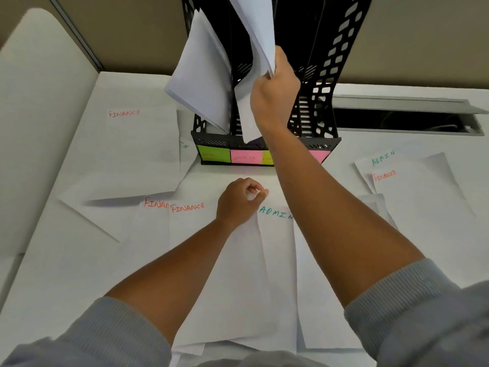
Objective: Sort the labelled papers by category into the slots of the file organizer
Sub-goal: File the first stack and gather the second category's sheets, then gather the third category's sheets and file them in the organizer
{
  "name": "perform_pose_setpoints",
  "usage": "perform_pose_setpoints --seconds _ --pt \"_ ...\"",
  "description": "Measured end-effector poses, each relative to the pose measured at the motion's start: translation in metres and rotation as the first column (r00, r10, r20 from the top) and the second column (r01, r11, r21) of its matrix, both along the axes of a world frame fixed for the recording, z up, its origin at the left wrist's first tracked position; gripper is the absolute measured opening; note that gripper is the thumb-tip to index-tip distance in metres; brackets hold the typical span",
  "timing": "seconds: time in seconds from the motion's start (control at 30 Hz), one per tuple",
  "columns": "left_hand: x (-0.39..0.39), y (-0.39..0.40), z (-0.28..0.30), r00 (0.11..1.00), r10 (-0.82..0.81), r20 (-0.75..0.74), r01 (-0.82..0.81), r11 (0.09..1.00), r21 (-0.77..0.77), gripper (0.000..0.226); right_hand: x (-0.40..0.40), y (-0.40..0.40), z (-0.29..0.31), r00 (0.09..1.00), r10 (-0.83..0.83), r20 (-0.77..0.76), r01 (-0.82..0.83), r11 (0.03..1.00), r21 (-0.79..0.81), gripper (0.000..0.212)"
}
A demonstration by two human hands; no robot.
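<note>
Labelled papers (pixel 254 83) being fed by the right hand (pixel 275 94) into the second slot from the left of the black file organizer (pixel 315 123), fingers curled round the sheets' near edge, long axis running up and away, lower end already dipping behind the pink tag (pixel 246 156); another sheaf (pixel 201 75) leaning in the leftmost slot above the green tag (pixel 213 154). Left hand (pixel 240 200) nearer the body, resting on the bench (pixel 79 260), fingers curled, seemingly pinching the top edge of a sheet just beside the ADMIN paper (pixel 277 234). FINANCE sheets (pixel 185 221) lying leftward, closer to the left hand, probably next for picking
</note>
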State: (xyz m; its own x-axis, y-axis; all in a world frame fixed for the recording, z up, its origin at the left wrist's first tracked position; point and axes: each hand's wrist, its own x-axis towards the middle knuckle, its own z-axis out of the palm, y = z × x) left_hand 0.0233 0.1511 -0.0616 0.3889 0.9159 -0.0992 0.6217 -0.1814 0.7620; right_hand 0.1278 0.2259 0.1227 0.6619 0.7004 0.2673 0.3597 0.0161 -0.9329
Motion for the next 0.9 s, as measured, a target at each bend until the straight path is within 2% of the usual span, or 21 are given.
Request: perform_pose_setpoints --seconds 0.17,0.27,0.4,0.5,0.7,0.9 --pt "0.0 -0.006 -0.003 1.0 0.004 -0.02 -0.001 0.99 0.138 0.015 -0.002 0.029 -0.029 0.996 -0.017 -0.083 0.017 1.0 -0.01 0.055" --pt "-0.002 -0.008 -0.007 1.0 -0.003 -0.022 0.007 0.98 0.201 0.013 -0.003 0.042 -0.046 0.993 0.03 -0.11 -0.029 1.0 0.007 0.056" --pt "-0.001 -0.007 -0.01 1.0 -0.002 -0.024 0.007 0.973 0.229 0.012 -0.003 0.052 -0.062 0.97 0.129 -0.206 -0.158 0.979 -0.132 0.052" --pt "0.0 -0.006 -0.01 1.0 0.006 -0.022 0.0 0.97 0.242 0.011 -0.002 0.051 -0.069 0.963 0.152 -0.221 -0.199 0.957 -0.211 0.052" --pt "0.001 -0.008 -0.01 0.999 0.003 -0.034 0.004 0.979 0.206 0.012 0.005 0.044 -0.064 0.979 0.111 -0.168 -0.14 0.974 -0.177 0.054" --pt "-0.007 -0.012 -0.006 0.999 0.037 -0.015 -0.033 0.983 0.179 0.012 -0.006 0.004 -0.06 0.996 0.082 -0.025 -0.084 0.993 -0.078 0.06"
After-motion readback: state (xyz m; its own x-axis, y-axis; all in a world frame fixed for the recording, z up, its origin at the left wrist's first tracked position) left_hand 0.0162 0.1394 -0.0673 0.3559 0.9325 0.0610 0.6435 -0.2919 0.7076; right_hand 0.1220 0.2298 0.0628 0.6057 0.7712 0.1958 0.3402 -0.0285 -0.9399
